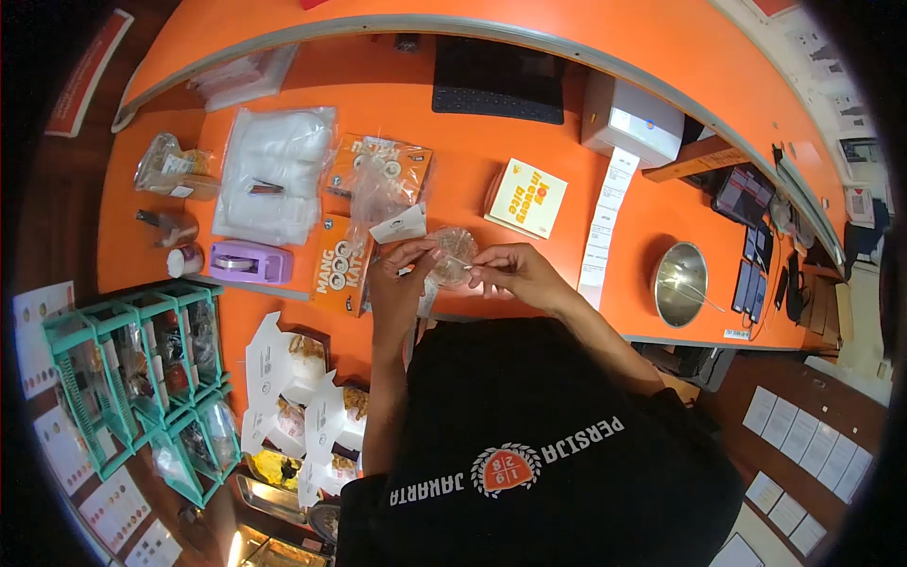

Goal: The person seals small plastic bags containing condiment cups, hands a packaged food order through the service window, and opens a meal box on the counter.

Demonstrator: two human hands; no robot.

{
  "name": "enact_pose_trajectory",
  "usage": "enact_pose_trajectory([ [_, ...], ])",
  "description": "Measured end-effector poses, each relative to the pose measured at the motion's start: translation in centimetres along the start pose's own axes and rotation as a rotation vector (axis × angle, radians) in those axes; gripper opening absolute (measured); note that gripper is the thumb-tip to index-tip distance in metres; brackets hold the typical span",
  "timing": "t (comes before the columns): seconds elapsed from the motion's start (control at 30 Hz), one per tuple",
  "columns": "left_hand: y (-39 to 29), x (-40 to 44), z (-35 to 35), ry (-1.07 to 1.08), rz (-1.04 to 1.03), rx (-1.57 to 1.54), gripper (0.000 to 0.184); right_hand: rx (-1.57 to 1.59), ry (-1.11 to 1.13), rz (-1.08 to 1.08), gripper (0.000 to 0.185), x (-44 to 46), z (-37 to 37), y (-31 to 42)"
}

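Note:
My left hand (402,269) is closed in a pinch at the left side of a crinkled, see-through plastic bag (455,248). Opposite it, my right hand (510,271) pinches the bag's right side, its fingertips close to the left ones. What the bag contains is too small to make out. A white paper slip (399,224) lies just beyond my left hand. Beside that hand, an orange printed box (335,269) rests on the counter, and loose clear plastic (381,189) lies over a second orange box (408,161).
Open food boxes (307,364) stand left of my arm, near a green rack (142,378). A purple tape dispenser (250,262) and a plastic bag stack (274,175) sit farther left. Rightward are a printed card stack (526,197), a receipt printer (631,123) and a metal bowl (680,283).

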State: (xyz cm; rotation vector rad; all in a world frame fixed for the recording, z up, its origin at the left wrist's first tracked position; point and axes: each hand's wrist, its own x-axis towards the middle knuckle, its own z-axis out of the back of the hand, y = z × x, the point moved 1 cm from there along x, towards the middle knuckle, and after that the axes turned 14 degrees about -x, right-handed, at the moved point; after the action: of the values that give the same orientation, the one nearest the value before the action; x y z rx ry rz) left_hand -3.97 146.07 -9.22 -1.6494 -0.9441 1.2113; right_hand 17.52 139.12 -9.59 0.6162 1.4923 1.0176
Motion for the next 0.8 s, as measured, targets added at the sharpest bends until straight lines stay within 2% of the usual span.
enact_pose_trajectory([
  [0.1, 0.9, 0.5, 0.3, 0.022, -0.065, -0.029, 0.02, 0.013, 0.034, 0.077, 0.027, 1.0, -0.2, -1.2],
  [0.2, 0.6, 0.3, 0.5, 0.028, -0.097, 0.001, 0.022, 0.2, 0.135, 0.081, 0.037, 0.9, -0.5, -1.2],
  [0.27, -0.3, 0.1, 0.2, 0.02, -0.008, 0.006, 0.021, 0.5, 0.237, 0.059, 0.046, 0.8, -0.5, -1.3],
  [0.3, -0.2, 0.1, 0.3, 0.02, -0.009, 0.006, 0.021, 0.499, 0.237, 0.06, 0.046, 0.8, -0.6, -1.2],
  [0.37, 0.1, 0.3, 0.3, 0.046, -0.006, 0.038, 0.021, 0.732, 0.34, 0.027, 0.05, 0.7, -1.0, -0.7],
  [0.5, -0.3, 0.3, 0.0, 0.066, -0.108, 0.056, 0.022, 0.758, 0.404, 0.037, 0.052, 2.4, -1.6, -2.2],
  [0.6, 0.4, 0.7, 0.8, 0.016, -0.232, 0.072, 0.02, 0.787, 0.418, -0.043, 0.054, 3.1, -1.7, -2.1],
  [0.67, 0.0, 0.5, 1.1, 0.007, -0.295, 0.24, 0.015, 0.732, 0.394, 0.033, 0.054, 3.2, -2.0, -1.8],
  [0.8, -0.1, 0.7, 1.6, 0.007, -0.241, 0.141, 0.012, 0.678, 0.363, 0.006, 0.052, 3.3, -2.6, -1.4],
])
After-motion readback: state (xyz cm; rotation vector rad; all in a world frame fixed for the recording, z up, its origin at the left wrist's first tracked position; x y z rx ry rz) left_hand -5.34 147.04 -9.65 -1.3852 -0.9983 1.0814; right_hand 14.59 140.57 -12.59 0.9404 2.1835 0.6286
